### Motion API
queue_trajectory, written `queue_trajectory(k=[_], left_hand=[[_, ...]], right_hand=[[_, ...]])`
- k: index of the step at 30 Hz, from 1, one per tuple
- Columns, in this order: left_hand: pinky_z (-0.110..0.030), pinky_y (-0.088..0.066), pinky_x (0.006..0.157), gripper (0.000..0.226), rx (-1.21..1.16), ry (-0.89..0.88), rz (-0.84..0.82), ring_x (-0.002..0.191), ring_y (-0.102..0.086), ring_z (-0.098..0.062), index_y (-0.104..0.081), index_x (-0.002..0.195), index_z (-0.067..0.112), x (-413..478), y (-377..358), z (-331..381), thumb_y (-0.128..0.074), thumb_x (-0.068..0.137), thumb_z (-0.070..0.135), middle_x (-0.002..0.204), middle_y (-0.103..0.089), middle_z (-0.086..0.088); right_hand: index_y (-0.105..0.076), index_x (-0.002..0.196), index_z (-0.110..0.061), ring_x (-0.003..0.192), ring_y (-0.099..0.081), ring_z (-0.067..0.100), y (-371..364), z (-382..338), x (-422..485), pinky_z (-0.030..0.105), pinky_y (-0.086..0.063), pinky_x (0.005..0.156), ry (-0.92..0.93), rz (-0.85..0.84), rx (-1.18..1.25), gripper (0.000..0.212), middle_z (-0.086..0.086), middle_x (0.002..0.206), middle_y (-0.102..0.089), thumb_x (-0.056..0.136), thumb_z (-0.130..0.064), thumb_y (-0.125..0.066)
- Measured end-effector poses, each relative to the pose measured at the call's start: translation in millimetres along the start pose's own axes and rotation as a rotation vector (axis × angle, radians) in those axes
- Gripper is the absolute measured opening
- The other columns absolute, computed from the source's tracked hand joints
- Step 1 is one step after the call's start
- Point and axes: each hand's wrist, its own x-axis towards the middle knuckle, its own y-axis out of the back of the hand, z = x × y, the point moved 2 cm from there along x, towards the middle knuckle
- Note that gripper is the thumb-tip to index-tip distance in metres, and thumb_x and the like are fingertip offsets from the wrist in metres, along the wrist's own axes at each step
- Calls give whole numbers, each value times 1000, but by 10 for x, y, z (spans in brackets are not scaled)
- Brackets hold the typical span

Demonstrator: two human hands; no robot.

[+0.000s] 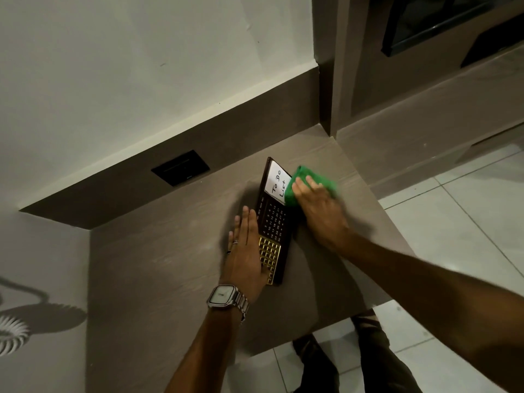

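green and soft-looking, one bunched cloth (312, 180) is lying under the right hand (317, 205), whose fingers are stretching flat across it and pressing it down, not curling round it. the cloth is touching the right edge of one dark, glossy rectangular board (273, 219), just beside its white panel (276, 181) hand-lettered "to do list". the left hand (245, 245) is resting flat on the board's left edge, fingers straight and together, gripping nothing. it is wearing two dark rings (235, 241) and, at the wrist, one square metal watch (224, 296) on a link bracelet. below the panel the board is showing rows of small gold numbers, then one grid of shiny gold squares (269, 253). the board is lying on a brown desk (170, 265) with a faint wood grain — toward its far right part. one black rectangular plate (180, 167) is sitting in the desk's back panel, well apart.
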Motion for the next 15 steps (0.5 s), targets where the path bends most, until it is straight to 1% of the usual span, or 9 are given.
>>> queue_trajectory(k=[1,3,5,7,10,13,15], left_hand=[[-39,8,121,121,-1,-4,4,145,24,-16,24,147,23,-1,5,3,-73,77,9,158,28,5],[-38,10,119,122,-1,-12,7,144,25,-16,26,146,23,-2,13,10,-74,77,10,157,29,4],[-38,10,119,121,4,-15,6,145,24,-17,26,146,23,-5,10,13,-73,78,11,157,29,4],[-39,8,121,118,-3,-15,9,147,22,-17,24,147,22,-5,6,4,-72,78,10,158,27,3],[-41,5,123,119,-16,-11,6,148,20,-17,21,149,21,-3,-1,-10,-73,77,9,160,25,3],[-40,5,123,121,-13,-4,11,148,19,-16,21,149,22,11,-13,-20,-74,75,8,160,24,3],[-39,6,122,123,-14,-6,27,147,21,-16,22,148,23,7,-22,-27,-75,75,9,159,25,5]], right_hand=[[-24,149,-7,143,-20,33,-62,-88,-193,48,-27,114,27,-13,37,75,13,156,-25,83,2,-59],[-23,150,-11,144,-16,29,-114,-212,-452,48,-25,114,86,-61,58,80,10,157,-22,81,-4,-64],[-20,151,-13,145,-11,28,-82,-185,-375,47,-20,115,105,-54,11,80,8,159,-18,83,-8,-64],[-20,150,-11,145,-11,30,-4,-91,-134,47,-19,114,41,-22,-32,76,10,159,-18,86,-7,-61],[-25,148,-7,142,-21,34,148,58,262,50,-23,114,-60,-13,-78,65,15,156,-25,91,-5,-56],[-24,149,-5,142,-22,35,203,71,390,50,-22,114,-65,8,-72,57,16,155,-26,96,-6,-48],[-18,150,-6,143,-18,33,146,-6,211,46,-19,116,-42,20,-56,61,15,158,-20,95,-3,-44]])
